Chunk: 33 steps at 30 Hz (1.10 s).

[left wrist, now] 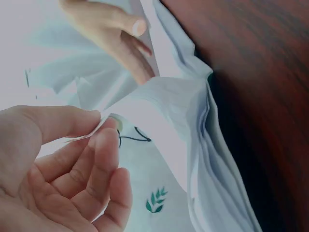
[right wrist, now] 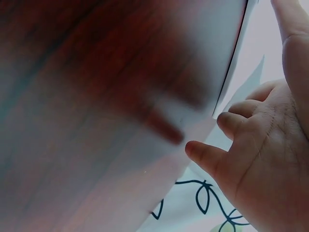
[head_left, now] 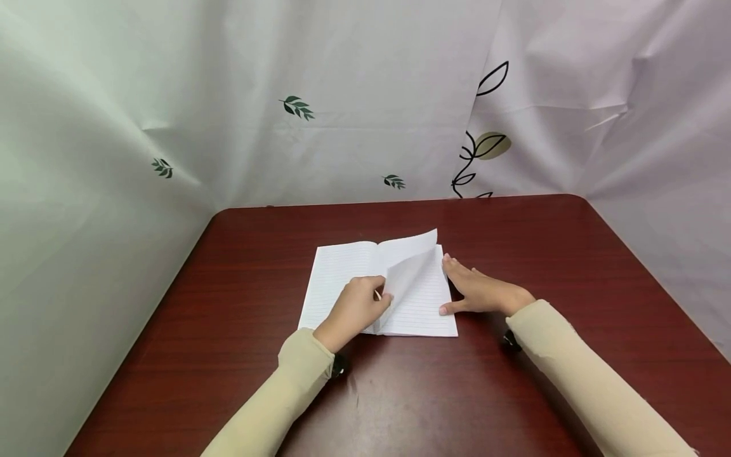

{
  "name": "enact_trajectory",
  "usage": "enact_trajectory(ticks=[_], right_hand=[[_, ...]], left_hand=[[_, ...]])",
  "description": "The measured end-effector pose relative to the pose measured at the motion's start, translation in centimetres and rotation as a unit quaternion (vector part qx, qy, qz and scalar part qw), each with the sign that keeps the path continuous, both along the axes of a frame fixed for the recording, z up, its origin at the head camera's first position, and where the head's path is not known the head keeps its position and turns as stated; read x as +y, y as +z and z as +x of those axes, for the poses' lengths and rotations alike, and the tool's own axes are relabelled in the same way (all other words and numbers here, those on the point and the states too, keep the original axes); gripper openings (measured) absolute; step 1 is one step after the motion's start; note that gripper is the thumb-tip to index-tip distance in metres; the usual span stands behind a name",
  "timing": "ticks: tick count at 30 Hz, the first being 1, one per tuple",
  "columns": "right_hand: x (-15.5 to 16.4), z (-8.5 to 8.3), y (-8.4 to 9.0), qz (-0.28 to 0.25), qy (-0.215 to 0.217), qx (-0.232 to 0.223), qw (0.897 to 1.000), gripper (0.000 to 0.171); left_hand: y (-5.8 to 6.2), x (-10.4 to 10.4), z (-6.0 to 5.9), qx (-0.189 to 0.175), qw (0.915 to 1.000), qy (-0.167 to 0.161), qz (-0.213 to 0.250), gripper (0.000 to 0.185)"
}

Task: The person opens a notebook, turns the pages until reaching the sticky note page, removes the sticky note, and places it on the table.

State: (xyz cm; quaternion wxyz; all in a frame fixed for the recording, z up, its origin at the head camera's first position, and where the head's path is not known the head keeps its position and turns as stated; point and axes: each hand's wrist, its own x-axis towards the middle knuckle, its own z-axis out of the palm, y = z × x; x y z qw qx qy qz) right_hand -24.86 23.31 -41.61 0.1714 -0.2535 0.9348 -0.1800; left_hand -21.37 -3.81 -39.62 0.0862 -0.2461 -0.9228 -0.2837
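An open lined notebook [head_left: 342,273] lies on the dark red table. My left hand [head_left: 356,308] pinches the edge of a lifted page [head_left: 408,270] between thumb and fingers, over the middle of the notebook. The left wrist view shows that page [left wrist: 154,104] curving up from the spine to the left hand [left wrist: 72,164]. At the notebook's right edge is my right hand [head_left: 480,289], its fingers extended and spread, thumb and fingertips at the border of the right-hand page. In the right wrist view the right hand [right wrist: 260,145] shows its palm, with the fingers reaching toward the notebook edge.
The glossy wooden table [head_left: 228,381] extends around the notebook on all sides. A pale curtain [head_left: 354,57] with leaf prints hangs behind and beside it. Dark wrist straps [head_left: 339,365] show below both cream sleeves [head_left: 274,406].
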Motion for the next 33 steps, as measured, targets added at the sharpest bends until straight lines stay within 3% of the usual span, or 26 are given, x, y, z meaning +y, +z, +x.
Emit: enact_trajectory(ticks=[4, 8, 15, 23, 26, 33], right_hand=[[0.0, 0.1, 0.0, 0.004, 0.000, -0.003, 1.000, 0.107], [0.1, 0.1, 0.0, 0.004, 0.001, -0.004, 1.000, 0.106], [0.2, 0.1, 0.0, 0.007, 0.014, 0.011, 1.000, 0.103], [0.0, 0.0, -0.2, 0.007, 0.026, 0.015, 1.000, 0.102], [-0.3, 0.0, -0.2, 0.002, 0.030, 0.021, 0.999, 0.101], [-0.7, 0.0, 0.1, -0.003, 0.040, 0.025, 0.999, 0.101]], left_hand=[[0.1, -0.9, -0.7, -0.054, 0.9958, 0.024, 0.070, 0.030], [0.1, -1.8, -1.4, -0.098, 0.9856, 0.055, 0.126, 0.017], [0.4, -3.3, -2.4, -0.126, 0.9755, 0.097, 0.151, 0.033], [0.5, -5.1, -3.1, -0.161, 0.9623, 0.104, 0.194, 0.026], [0.8, -5.9, -3.2, -0.174, 0.9594, 0.106, 0.194, 0.026], [1.1, -7.9, -3.4, -0.182, 0.9670, 0.125, 0.126, 0.031]])
